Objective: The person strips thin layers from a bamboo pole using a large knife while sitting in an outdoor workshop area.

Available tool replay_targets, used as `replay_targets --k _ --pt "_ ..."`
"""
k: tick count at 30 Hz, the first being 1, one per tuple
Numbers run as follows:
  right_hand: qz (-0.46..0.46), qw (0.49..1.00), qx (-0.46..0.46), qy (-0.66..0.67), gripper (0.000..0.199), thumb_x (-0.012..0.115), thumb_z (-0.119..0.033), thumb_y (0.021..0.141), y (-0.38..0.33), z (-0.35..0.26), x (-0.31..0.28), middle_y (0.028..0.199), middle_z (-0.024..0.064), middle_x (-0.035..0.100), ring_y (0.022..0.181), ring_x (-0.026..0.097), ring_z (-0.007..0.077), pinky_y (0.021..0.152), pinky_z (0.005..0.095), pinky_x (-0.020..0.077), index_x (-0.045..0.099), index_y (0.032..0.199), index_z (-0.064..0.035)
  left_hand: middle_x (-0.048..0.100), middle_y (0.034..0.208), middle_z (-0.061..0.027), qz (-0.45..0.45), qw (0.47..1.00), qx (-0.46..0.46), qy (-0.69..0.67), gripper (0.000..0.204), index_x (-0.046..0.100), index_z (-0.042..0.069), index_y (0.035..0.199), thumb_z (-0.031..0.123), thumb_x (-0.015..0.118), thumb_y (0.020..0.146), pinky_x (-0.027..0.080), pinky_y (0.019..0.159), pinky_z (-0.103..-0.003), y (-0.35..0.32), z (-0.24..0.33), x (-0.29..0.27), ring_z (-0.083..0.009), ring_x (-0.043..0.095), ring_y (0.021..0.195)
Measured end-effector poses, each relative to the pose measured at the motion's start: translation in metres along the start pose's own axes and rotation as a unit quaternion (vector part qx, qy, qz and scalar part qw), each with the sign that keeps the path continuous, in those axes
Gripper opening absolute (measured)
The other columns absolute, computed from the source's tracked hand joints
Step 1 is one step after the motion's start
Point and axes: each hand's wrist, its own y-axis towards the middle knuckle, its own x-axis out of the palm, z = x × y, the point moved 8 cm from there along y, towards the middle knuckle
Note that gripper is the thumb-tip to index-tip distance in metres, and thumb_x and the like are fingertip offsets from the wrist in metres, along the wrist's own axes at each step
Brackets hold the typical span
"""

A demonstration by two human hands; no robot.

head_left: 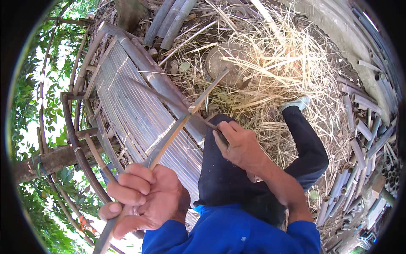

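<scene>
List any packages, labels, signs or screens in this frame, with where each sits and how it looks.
None in view: no package, label, sign or screen.
The left hand grips a long bamboo strip; the right hand holds a thin dark blade against it, over a slatted bamboo bench, with dry shavings and cut bamboo poles around.

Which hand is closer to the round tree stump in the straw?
Right. The right hand, gripping a knife, sits just below the stump. The left hand clasps the bamboo strip much lower, farther from it.
</scene>
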Motion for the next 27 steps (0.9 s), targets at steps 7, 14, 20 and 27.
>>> replay_targets --k 7,14,20,27 --pt "0.005 0.999 -0.002 -0.032 0.019 0.075 -0.012 0.085 0.008 0.001 0.003 0.075 0.009 0.056 0.059 0.061 0.0278 0.048 0.0381 0.0521 0.058 0.092 -0.0069 0.033 0.069 0.0004 0.048 0.999 0.013 -0.023 0.05 0.056 0.007 0.099 0.056 0.047 0.103 0.024 0.052 -0.027 0.006 -0.003 -0.011 -0.0104 0.027 0.057" --pt "-0.026 0.996 -0.039 -0.075 0.01 0.063 -0.014 0.092 -0.003 0.004 0.018 0.073 0.0135 0.058 0.058 0.066 0.0294 0.046 0.0395 0.053 0.059 0.099 -0.0099 0.033 0.068 0.001 0.054 0.998 -0.008 -0.016 0.054 0.056 0.005 0.097 0.058 0.044 0.103 0.024 0.052 -0.028 0.015 -0.005 -0.023 -0.0108 0.027 0.057" --pt "-0.037 0.996 0.043 -0.076 0.017 0.066 -0.019 0.095 0.016 0.061 0.026 0.076 0.0162 0.063 0.064 0.066 0.0351 0.053 0.0434 0.0537 0.058 0.1 -0.005 0.032 0.067 0.0021 0.056 0.996 0.009 -0.067 0.048 0.056 0.005 0.096 0.053 0.053 0.102 0.025 0.053 -0.029 0.017 -0.01 -0.03 -0.0115 0.026 0.057" --pt "-0.073 0.974 0.191 -0.097 0.016 0.059 -0.017 0.096 0.017 0.23 0.088 0.076 0.0205 0.064 0.068 0.066 0.0423 0.061 0.053 0.0521 0.052 0.108 -0.0075 0.031 0.066 0.0015 0.078 0.995 0.012 -0.064 0.043 0.051 0.006 0.089 0.047 0.056 0.102 0.023 0.052 -0.029 0.03 -0.011 -0.044 -0.0122 0.026 0.056"
